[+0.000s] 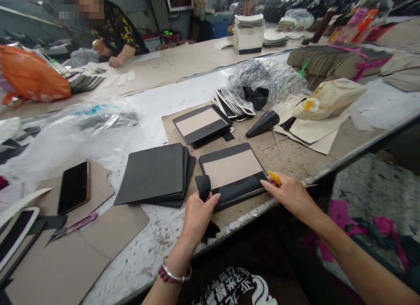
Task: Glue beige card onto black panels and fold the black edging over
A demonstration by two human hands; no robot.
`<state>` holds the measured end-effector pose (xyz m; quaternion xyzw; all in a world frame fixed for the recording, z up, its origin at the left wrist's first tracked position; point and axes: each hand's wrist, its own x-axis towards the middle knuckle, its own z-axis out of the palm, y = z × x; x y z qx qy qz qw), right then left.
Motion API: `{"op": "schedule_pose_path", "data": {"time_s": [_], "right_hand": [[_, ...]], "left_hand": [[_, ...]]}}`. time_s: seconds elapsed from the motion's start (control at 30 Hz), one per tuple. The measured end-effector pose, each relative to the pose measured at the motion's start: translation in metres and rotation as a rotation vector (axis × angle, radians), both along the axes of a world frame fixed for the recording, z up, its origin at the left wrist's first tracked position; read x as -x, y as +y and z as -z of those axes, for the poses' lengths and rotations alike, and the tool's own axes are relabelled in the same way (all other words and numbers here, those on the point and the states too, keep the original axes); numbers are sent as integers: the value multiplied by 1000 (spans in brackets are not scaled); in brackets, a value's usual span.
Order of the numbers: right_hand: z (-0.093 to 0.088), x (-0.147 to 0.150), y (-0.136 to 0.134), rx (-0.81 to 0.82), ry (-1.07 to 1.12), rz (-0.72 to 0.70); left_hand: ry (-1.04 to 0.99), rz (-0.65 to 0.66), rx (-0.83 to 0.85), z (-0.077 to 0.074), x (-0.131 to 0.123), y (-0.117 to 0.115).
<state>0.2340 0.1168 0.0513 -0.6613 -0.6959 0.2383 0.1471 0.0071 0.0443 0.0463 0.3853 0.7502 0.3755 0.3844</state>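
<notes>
The long scuffed grey table [157,228] carries a black-bordered rectangular panel with beige centre [233,170]. Its 7 o'clock corner is gripped, fingers closed, by the left hand [197,213]. At 4 o'clock, a yellow tool [274,177] is pinched in the right hand [290,194].

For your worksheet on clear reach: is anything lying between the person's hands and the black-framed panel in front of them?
Nothing visible does. The left hand already rests at the panel's near left corner, gripping a black strip. The right hand, holding a yellow tool, touches its right corner.
</notes>
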Motion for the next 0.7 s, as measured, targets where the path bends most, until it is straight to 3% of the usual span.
{"op": "schedule_pose_path", "data": {"time_s": [0.2, 0.7], "right_hand": [[-3, 0, 3, -35, 107, -22], [1, -2, 5, -39, 82, 4]], "left_hand": [[12, 76, 15, 7, 4, 1], [-103, 46, 6, 8, 2, 2]]}}
